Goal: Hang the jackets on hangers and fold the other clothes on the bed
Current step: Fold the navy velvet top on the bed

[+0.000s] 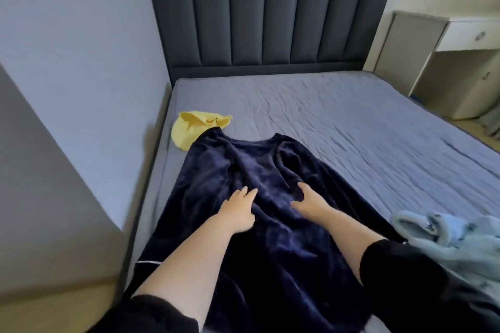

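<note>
- The left hand (238, 211) lies flat on the navy garment (243, 165), fingers straight, gripping nothing.
- The right hand (308, 204) rests just right of it, fingertips sunk in a fold; pinching or only pressing, I cannot tell.
- The garment is spread on the bed's (351, 121) near left, neckline far. It looks plush, velvety and limp: probably light, droopy and slippery, best held at the shoulders or hem corners.
- A yellow garment (189, 130) touches its far left shoulder; pale blue fleece (460, 238) is heaped near right.

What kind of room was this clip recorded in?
Most likely a home bedroom: a bed with a padded dark headboard, a white desk with a drawer beside it, and a navy garment spread on the mattress.
</note>
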A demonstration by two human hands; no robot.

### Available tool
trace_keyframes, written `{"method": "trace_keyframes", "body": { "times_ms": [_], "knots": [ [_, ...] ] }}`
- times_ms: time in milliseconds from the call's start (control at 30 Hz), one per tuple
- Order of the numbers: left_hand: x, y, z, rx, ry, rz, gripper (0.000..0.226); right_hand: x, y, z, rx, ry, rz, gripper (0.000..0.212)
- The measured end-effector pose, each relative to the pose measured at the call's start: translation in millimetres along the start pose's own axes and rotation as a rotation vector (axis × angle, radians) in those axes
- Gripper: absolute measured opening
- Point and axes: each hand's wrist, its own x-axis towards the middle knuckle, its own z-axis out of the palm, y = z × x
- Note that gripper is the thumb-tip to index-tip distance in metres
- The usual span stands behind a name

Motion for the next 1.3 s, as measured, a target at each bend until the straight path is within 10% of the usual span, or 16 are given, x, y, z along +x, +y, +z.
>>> {"method": "trace_keyframes", "body": {
  "times_ms": [167, 400, 533, 700, 900, 1033, 1300],
  "knots": [
    [-34, -5, 101, 0.190, -0.244, -0.055, 0.072, -59, 90, 80, -0.214, -0.129, 0.044, 0.067],
    [-81, -54, 170, 0.244, 0.104, -0.029, 0.065, -120, 131, 145, -0.406, -0.128, 0.064, 0.071],
    [-98, -79, 157, -0.148, 0.431, -0.159, 0.063, -124, 85, 161, -0.593, 0.098, 0.011, 0.060],
    [-109, -132, 114, -0.676, 0.581, -0.452, 0.071, -132, 27, 202, -0.352, 0.132, -0.496, 0.056],
    [-129, -174, 109, -0.978, 0.275, -0.389, 0.060, -123, -8, 258, -0.732, -0.152, -0.356, 0.105],
    [-134, -165, 119, -1.138, 0.172, -0.331, 0.064, -120, -26, 260, -0.742, -0.023, -0.377, 0.051],
    [-152, -167, 94, -1.060, -0.090, -0.239, 0.012, -154, -42, 263, 0.204, 0.359, 0.048, 0.024]
  ]
}}
